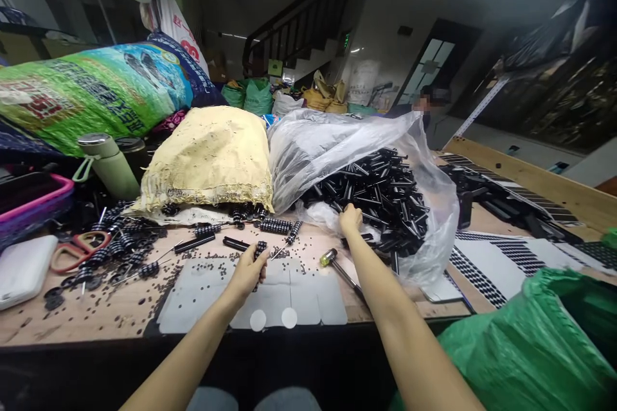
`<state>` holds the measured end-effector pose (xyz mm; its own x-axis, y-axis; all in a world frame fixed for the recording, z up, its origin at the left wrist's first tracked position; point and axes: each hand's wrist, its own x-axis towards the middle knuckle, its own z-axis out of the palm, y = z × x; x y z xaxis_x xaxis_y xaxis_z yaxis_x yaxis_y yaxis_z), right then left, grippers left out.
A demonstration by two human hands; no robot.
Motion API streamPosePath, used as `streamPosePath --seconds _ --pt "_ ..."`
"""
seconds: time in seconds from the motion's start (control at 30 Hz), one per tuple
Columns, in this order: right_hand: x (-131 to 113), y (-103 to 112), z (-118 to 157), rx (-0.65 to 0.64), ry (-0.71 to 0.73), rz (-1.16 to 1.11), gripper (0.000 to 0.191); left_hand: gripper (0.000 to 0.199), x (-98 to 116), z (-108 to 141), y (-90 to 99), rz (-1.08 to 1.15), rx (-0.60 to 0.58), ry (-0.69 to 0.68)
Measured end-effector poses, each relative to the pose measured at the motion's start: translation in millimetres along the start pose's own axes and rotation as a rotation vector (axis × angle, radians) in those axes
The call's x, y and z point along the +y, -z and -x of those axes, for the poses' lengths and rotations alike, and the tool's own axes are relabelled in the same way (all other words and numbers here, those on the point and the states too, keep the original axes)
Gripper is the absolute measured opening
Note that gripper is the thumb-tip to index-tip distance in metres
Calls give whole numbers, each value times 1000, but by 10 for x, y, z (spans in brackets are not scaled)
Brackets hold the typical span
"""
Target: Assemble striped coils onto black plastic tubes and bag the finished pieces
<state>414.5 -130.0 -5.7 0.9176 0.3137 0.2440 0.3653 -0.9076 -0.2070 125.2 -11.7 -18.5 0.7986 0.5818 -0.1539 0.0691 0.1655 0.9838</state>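
Left hand on ridged black part, right hand in the bag of black tubes.
Your left hand (248, 270) pinches a ridged black piece (260, 249) at frame centre, above the grey mat (308, 305). Your right hand (350, 218) (fingers curled, grip unclear) touches the black tubes (380, 192) spilling from the clear plastic bag (332, 141); a small hammer (337, 266) lies just below.
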Motion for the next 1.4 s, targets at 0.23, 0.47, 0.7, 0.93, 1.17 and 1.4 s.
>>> streamPosePath --seconds 0.23,0.47,0.7,0.93,1.17,1.4 --pt "-113 136 917 -47 96 -602 28 40 -1 167 -135 94 6 67" --pt "-364 241 2106 -338 429 -979 56 33 -3 220 -292 210 14 118" --pt "-391 588 1943 -400 885 -608 102 38 1 363 -130 180 -171 88" --pt "-422 533 2120 -294 817 -710 113 51 52 394 -140 249 -125 44" --pt "-265 335 2077 -251 643 -633 106 37 -338 328 -50 -941 163 -416" --pt "0 182 2098 -316 534 -565 106 28 -527 700 331 -981 169 -601"
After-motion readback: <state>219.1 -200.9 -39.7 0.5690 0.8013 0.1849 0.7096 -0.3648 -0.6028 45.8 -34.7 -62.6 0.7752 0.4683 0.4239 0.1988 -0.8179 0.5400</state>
